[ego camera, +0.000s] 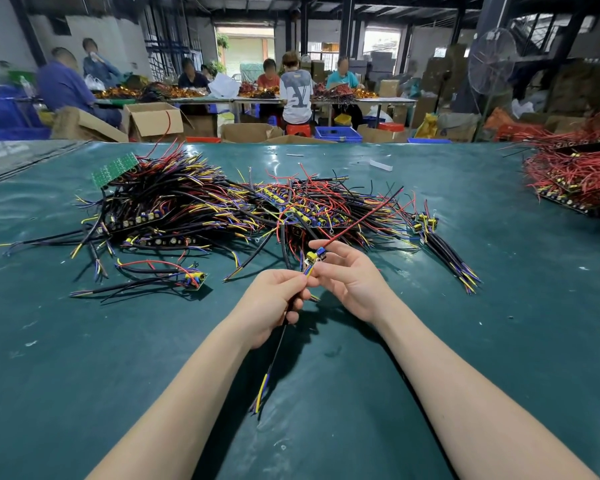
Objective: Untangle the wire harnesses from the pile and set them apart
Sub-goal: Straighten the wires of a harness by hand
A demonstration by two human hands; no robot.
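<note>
The person is holding one wire harness (pixel 315 255) just above the worktop (pixel 499 323), before the pile (pixel 243 206). The left hand (pixel 274 299) is gripping its black cable and the right hand (pixel 350 275) its component end, both grips closed. Next, its red lead likely needs drawing clear of the pile.

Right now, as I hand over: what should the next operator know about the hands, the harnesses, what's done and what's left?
Left hand grips the black cable of one harness; right hand pinches it by its small board.
Its red wire runs up over the pile; whether it is free, I cannot tell.
Done: a right group and a left group lie apart on the table.
Left: most of the pile.
</note>
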